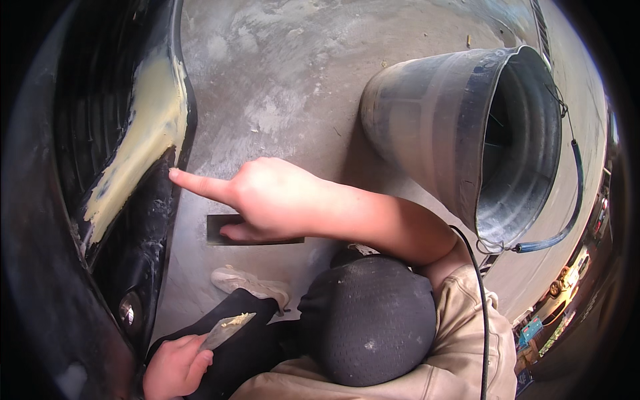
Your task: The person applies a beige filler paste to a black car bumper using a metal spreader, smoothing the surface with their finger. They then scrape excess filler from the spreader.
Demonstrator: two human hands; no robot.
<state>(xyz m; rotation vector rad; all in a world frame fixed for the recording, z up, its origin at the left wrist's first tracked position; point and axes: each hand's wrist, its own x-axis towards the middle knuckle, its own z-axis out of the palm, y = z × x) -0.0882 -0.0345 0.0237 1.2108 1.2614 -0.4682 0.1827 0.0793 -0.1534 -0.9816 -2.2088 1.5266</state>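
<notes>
My right hand (pixel 263 200) stretches across the middle with its index finger pointing left. That fingertip meets the edge of a black moulded vehicle panel (pixel 137 223), just below a smeared patch of cream filler (pixel 150 117). The thumb and the curled fingers appear to grip a dark rectangular plate (pixel 215 230), partly hidden by the hand. At the lower left, my left hand (pixel 175 370) is closed round a putty knife (pixel 217 335). Yellowish filler sits on the blade near its tip. The handle is hidden in my fist.
A large metal bucket (pixel 427 113) lies on its side at the right, its mouth facing right and its handle (pixel 575 207) hanging out. The grey concrete floor (pixel 280 80) is streaked white. My dark-clad knee (pixel 367 320) rises below my right forearm, and a pale shoe (pixel 250 285) stands left of it.
</notes>
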